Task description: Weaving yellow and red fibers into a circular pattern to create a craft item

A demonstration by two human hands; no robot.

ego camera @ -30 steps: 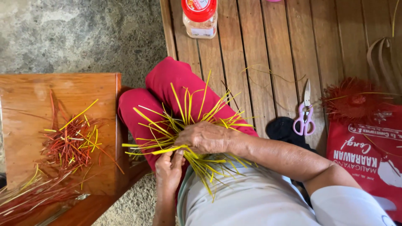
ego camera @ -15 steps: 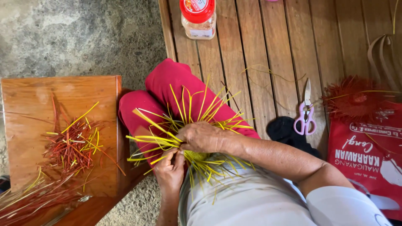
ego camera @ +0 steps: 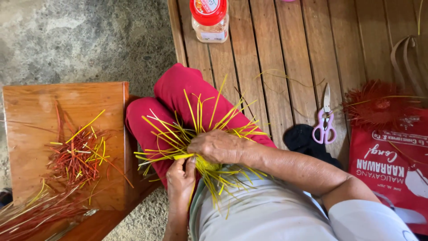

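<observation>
The left hand is gripping one flat yellow strip, with its fingers pinched together on the strip's end. The right hand is lying palm-down on the woven yellow piece, its fingers curled and clamped over the centre of the weave. The piece is resting in the person's lap, on the red trousers, with loose yellow strands fanning out in all directions around both hands.

To the left, a low wooden desk is carrying a scatter of red and yellow offcuts. Long reddish strips are lying along its lower edge. On the wooden slat floor, a red-lidded jar is standing upright well above the hands. Pink-handled scissors are lying to the right, just beside a red woven piece and a red printed bag.
</observation>
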